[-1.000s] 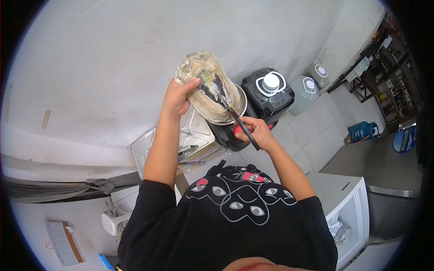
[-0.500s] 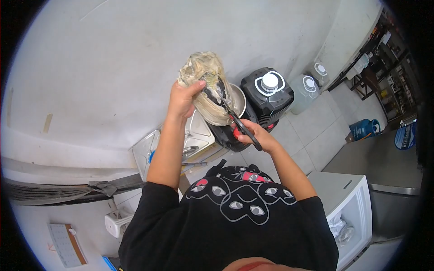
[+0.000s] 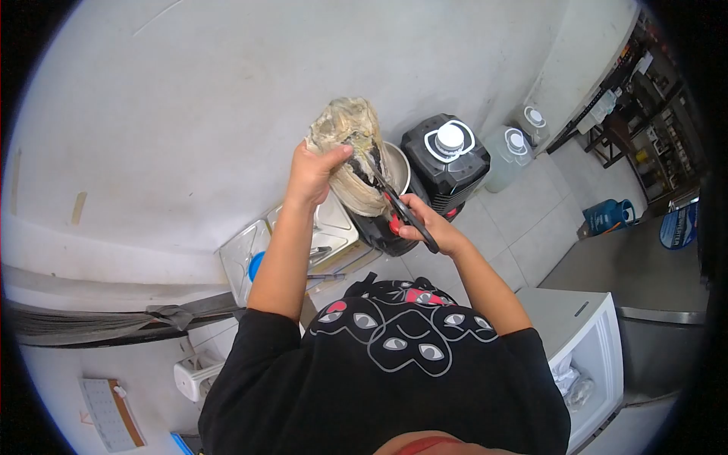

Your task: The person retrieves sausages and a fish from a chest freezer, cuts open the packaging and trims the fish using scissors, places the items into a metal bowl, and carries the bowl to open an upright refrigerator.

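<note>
My left hand [image 3: 312, 173] is closed around a large pale-tan, wrinkled, oval piece [image 3: 349, 121] with a dark, split middle; its exact kind is unclear, though it resembles dried fish. The thumb presses on its front. In my right hand [image 3: 434, 226] are scissors [image 3: 406, 212] with black and red handles, fingers wrapped around the grips. Their blades point up and left into the dark split, where the tips are hidden. Behind the piece, partly covered by it, sits a round metal bowl [image 3: 400, 168].
A black container with a white cap [image 3: 447, 144] stands right of the bowl, with clear jugs [image 3: 509, 152] beyond. Metal lidded boxes [image 3: 334, 224] and a blue round item [image 3: 256, 265] lie lower left. An open white freezer [image 3: 584, 326] is at right.
The pale piece and my left hand have shifted slightly down and right. The scissors have barely moved, and more of the blue round item shows beside my left forearm.
</note>
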Demonstrator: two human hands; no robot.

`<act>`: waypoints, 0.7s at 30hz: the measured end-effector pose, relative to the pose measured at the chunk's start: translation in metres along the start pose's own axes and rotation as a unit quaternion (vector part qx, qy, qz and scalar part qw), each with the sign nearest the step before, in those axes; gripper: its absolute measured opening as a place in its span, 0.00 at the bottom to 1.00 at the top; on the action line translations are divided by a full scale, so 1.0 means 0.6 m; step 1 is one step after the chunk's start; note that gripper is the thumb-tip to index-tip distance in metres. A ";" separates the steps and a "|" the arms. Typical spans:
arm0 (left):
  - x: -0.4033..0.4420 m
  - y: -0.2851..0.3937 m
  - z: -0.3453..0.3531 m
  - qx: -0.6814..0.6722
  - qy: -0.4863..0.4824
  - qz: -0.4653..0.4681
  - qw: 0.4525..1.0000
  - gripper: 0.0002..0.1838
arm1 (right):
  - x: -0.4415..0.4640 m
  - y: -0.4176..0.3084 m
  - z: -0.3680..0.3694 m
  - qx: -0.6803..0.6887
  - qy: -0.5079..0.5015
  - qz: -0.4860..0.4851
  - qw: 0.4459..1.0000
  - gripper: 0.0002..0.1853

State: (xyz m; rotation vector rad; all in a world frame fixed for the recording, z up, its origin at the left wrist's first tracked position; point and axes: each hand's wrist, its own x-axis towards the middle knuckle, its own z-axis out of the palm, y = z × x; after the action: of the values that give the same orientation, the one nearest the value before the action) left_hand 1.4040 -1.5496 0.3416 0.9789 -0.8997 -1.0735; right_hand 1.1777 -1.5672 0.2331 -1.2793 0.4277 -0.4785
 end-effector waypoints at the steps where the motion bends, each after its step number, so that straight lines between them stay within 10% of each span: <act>1: 0.001 -0.001 -0.002 0.005 -0.001 -0.003 1.000 0.22 | 0.002 -0.002 -0.001 0.003 0.003 0.006 1.000 0.34; 21: 0.010 -0.026 -0.017 -0.038 -0.020 -0.013 0.999 0.23 | 0.049 0.007 0.006 -0.008 0.080 -0.064 0.995 0.23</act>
State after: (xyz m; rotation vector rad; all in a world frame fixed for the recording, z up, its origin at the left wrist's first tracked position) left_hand 1.4108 -1.5563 0.3245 0.9116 -0.8744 -1.1450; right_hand 1.2045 -1.5798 0.2287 -1.2940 0.4859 -0.6912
